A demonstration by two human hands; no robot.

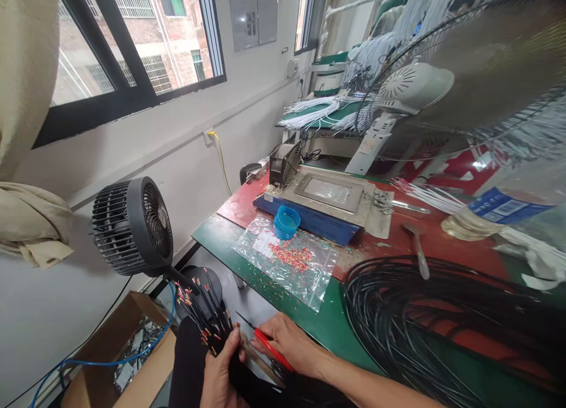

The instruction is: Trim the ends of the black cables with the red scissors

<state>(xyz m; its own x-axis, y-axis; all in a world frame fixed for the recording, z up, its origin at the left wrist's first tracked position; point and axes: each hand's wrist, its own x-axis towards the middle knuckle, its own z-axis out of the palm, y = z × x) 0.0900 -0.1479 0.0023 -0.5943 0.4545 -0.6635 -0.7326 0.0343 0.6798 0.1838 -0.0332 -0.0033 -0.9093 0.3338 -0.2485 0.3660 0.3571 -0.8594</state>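
My left hand [224, 361] is wrapped round a bundle of black cables [212, 322], their cut ends fanned upward with red and yellow wire cores showing. Close beside it, my right hand [287, 340] grips what look like red-handled scissors [270, 344], the slim dark tip pointing up and left, near the cable ends. The lower part of the tool and of the bundle is hard to make out against dark clothing.
On the green table edge [265, 281] lies a clear plastic bag [318, 278] with red and yellow clippings [292, 256] and a blue cup [286, 222]. Behind is a blue-sided hot plate [309, 219]. Black cable coils [389, 313] lie right; a fan [132, 225] stands left, above an open carton [145, 313].
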